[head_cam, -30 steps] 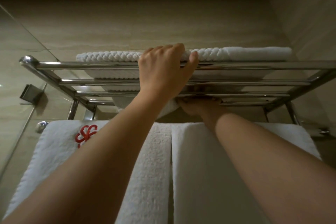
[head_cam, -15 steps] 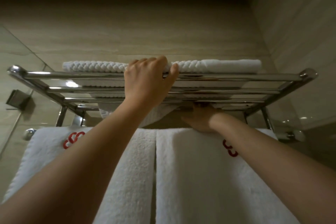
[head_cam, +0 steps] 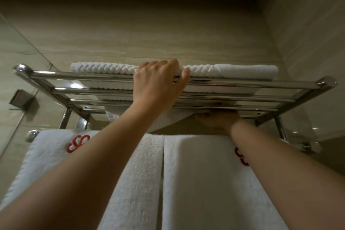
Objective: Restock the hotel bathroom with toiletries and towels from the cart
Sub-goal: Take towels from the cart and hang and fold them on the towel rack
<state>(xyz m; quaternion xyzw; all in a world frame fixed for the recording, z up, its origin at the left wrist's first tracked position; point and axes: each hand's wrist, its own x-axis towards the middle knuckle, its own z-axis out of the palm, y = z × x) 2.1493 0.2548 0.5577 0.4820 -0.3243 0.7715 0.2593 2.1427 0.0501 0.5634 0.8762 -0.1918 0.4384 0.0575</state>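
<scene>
A folded white towel (head_cam: 233, 70) with a braided weave lies on top of a chrome wall rack (head_cam: 261, 84). My left hand (head_cam: 158, 84) reaches over the front bar, fingers on top of the towel and thumb at its front edge. My right hand (head_cam: 218, 120) is pressed up against the underside of the rack, its fingers hidden behind the bars. A fold of white cloth (head_cam: 168, 120) sags below the bars between my two wrists.
Two white bath towels (head_cam: 201, 173) with red logos (head_cam: 77, 142) hang side by side on the lower rail. A glass panel with a metal bracket (head_cam: 20, 99) stands at the left. Tiled walls close in behind and at the right.
My view has pulled back and swung left, so the rack's right end and the right towel's red logo now show. Both hands stay in place on and under the rack.
</scene>
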